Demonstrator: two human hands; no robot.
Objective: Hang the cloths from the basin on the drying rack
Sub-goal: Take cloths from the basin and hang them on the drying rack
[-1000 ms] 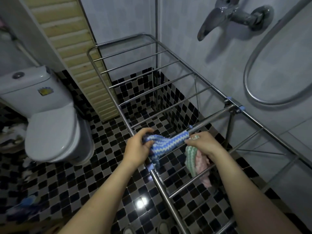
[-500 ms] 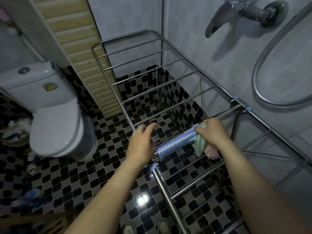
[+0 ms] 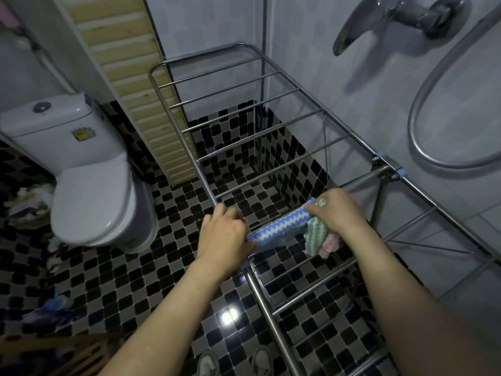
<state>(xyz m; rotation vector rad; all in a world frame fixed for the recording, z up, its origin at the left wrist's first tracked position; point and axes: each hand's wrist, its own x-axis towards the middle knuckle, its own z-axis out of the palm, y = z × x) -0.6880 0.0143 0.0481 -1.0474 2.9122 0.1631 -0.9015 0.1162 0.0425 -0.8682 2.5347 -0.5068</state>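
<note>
Across a near rail of the drying rack (image 3: 324, 112) lies the blue zigzag cloth (image 3: 279, 226). The left hand (image 3: 222, 234) has a closed grip on one end, and the right hand (image 3: 336, 210) pinches the other, with a green cloth (image 3: 314, 234) and a pink cloth (image 3: 329, 245) bunched in the same grip. The person would do best to pull it flat and even along the rail — keeping hold of the spare two.

Both bare forearms reach forward from the bottom edge and draw slightly toward each other. The left hand (image 3: 225, 236) lies palm down, knuckles up, fingers curled forward, holding one end of a blue cloth (image 3: 279, 226) at its thumb side. The right hand (image 3: 337, 210), also palm down, pinches the other end, with a green cloth (image 3: 314, 234) and a pink cloth (image 3: 329, 244) bunched beneath its palm.
</note>
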